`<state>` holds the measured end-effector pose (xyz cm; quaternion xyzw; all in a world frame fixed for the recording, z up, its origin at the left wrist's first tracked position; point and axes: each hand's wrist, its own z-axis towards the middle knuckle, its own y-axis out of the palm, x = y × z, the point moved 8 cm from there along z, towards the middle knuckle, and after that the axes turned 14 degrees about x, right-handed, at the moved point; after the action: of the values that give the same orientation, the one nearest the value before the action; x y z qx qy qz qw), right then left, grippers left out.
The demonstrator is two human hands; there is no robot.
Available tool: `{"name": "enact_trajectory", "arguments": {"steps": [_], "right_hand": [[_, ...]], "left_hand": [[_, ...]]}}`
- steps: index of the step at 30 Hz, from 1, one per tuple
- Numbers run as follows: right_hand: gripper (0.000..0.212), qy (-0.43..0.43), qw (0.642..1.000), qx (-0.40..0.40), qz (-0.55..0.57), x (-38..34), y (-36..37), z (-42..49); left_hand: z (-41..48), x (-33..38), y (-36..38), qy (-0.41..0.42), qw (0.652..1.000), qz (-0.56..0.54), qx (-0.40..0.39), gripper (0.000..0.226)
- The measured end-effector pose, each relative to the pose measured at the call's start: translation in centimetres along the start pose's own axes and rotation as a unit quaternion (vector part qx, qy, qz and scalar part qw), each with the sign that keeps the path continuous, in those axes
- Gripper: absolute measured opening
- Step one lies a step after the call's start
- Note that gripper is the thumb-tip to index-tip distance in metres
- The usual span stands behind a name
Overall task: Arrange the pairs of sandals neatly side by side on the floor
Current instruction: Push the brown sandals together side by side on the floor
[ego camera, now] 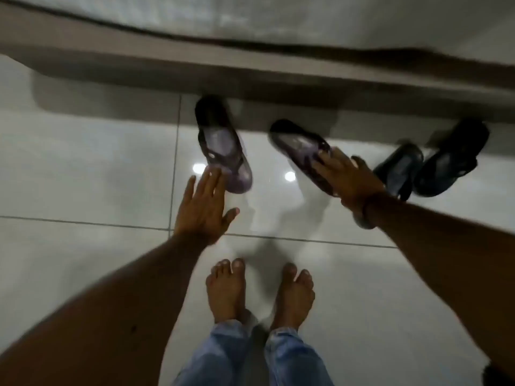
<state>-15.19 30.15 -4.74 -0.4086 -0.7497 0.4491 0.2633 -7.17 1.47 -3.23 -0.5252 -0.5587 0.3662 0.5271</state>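
Two purple-grey sandals lie on the glossy white tiled floor. The left sandal (pixel 223 146) points toward the wall, its heel nearest me. My left hand (pixel 203 207) is open with fingers spread, its fingertips at that sandal's heel edge. The other purple sandal (pixel 299 150) lies angled to the right, and my right hand (pixel 348 176) rests on its heel end with fingers over it. A pair of dark blue-black sandals (pixel 401 168) (pixel 451 160) sits side by side at the far right. The picture is motion-blurred.
A brown skirting strip (pixel 250 79) runs along the base of the wall just behind the sandals. My bare feet (pixel 259 291) and blue jeans cuffs stand on the tiles below the hands. Ceiling lights reflect on the floor between the purple sandals.
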Motion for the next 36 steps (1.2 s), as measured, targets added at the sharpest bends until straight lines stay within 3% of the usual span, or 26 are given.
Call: {"name": "enact_trajectory", "arguments": {"steps": [4, 8, 11, 18, 24, 36], "right_hand": [[0.123, -0.088, 0.990, -0.019, -0.108, 1.5, 3.1, 4.9], [0.129, -0.094, 0.984, 0.031, -0.149, 1.7, 5.1, 6.3], [0.125, -0.060, 0.989, 0.027, -0.131, 1.4, 5.0, 6.8], [0.114, 0.032, 0.997, 0.065, 0.011, -6.7, 4.5, 7.6], [0.108, 0.064, 0.989, 0.118, 0.068, -12.2, 4.9, 7.9], [0.109, 0.090, 0.987, 0.106, 0.082, -12.9, 5.2, 7.5]], "left_hand": [[8.3, -3.3, 4.3, -0.061, 0.998, 0.009, -0.009, 0.126], [12.1, -5.4, 7.5, -0.085, 0.995, 0.038, -0.033, 0.148], [12.0, -5.9, 8.2, -0.081, 0.996, 0.013, -0.045, 0.151], [9.8, -4.1, 8.7, 0.070, 0.995, 0.010, -0.075, 0.152], [8.9, -4.3, 8.6, 0.064, 0.995, -0.006, -0.080, 0.151], [7.4, -4.5, 8.9, 0.065, 0.994, 0.037, -0.083, 0.151]]}}
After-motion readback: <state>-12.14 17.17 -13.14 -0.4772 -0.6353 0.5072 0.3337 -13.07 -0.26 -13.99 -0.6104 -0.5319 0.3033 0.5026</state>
